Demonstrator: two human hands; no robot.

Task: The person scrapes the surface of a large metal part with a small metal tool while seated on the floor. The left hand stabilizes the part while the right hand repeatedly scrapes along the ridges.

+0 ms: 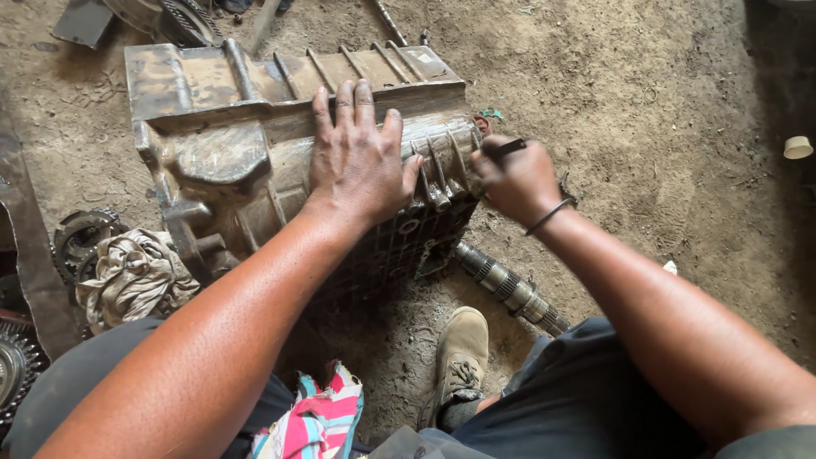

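On the dirt floor, the left hand is pressing flat and open on the heavy, greasy gearbox casing, best gripped by its ribs, while the right hand is closing around a thin dark tool.

A grimy, ribbed metal gearbox housing lies on the dirt under the left hand. The right hand grips a thin dark tool at its end.

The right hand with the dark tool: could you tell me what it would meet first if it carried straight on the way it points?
The right hand points its dark tool left, at the ribbed end of the metal gearbox housing, so that housing probably comes first. Depth there is unclear.
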